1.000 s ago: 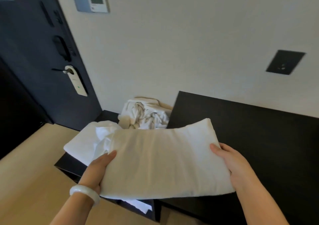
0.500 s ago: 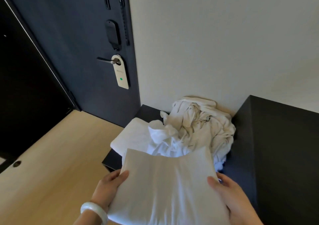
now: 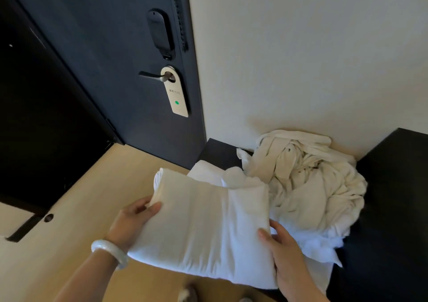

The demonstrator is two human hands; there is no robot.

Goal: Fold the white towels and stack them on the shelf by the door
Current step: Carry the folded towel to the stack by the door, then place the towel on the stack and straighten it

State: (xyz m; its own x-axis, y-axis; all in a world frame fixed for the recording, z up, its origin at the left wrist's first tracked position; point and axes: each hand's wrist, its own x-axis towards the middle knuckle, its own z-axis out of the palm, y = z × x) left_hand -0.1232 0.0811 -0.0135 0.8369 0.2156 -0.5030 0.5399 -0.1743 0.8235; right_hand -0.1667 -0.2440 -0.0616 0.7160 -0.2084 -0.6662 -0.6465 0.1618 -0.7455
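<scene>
head view: the folded towel [image 3: 208, 232] is held in the air, the left hand [image 3: 132, 220] pinching its left end and the right hand [image 3: 284, 250] curled round its right end, so its long axis runs side to side. the low black shelf [image 3: 217, 151] lies just ahead and slightly right, beside the door [image 3: 104, 47], carrying a flat towel [image 3: 203, 172] and a crumpled pile [image 3: 312, 186]. the right hand is nearer it; a forward set-down looks likely.
</scene>
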